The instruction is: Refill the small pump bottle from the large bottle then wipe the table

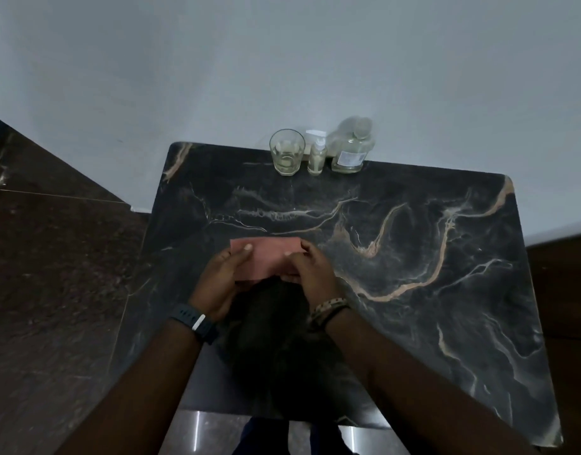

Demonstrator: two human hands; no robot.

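A folded pink cloth (pixel 269 257) is held just above the dark marble table (pixel 413 257), left of the middle. My left hand (pixel 221 277) grips its left side, thumb on top. My right hand (pixel 310 267) pinches its right side. At the table's far edge, against the wall, stand the small pump bottle (pixel 317 157) and, to its right, the large clear bottle (pixel 349 149) with a white label. Both hold pale liquid.
A drinking glass (pixel 287 152) with a little pale liquid stands left of the pump bottle. A grey wall rises behind the table. Dark tiled floor (pixel 52 274) lies to the left; a wooden surface (pixel 564 290) borders the right.
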